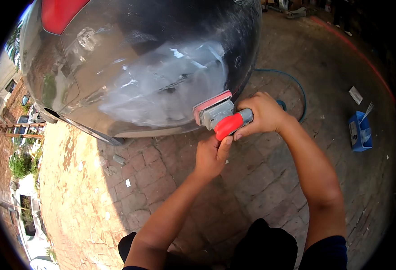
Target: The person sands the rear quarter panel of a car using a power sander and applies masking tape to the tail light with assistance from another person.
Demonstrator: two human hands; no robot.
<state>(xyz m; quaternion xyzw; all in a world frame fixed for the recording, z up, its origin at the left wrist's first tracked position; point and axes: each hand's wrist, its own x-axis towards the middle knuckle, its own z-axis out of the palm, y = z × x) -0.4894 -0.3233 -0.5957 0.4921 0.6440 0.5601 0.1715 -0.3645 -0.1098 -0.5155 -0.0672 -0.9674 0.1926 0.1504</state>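
A power sander (pixel 229 126) with a red body, grey housing and flat rectangular pad is held between both my hands. Fingers of my left hand (pixel 212 155) wrap its red body from below, the thumb lying along it. At the grey end, my right hand (pixel 263 114) closes around the tool. The sander's pad faces a dark car bumper (pixel 83 108), just by the lower right of a whitish, dusty patch (pixel 162 101). Whether the pad touches the surface, I cannot tell. Dark marks cross the middle of that patch.
A blue hose (pixel 303 92) curves over the paved floor (pixel 252 180) right of the car. Farther right stand a blue container (pixel 360 131) with thin sticks and a pale flat piece (pixel 355 95). A red light (pixel 65 13) sits at the car's upper left.
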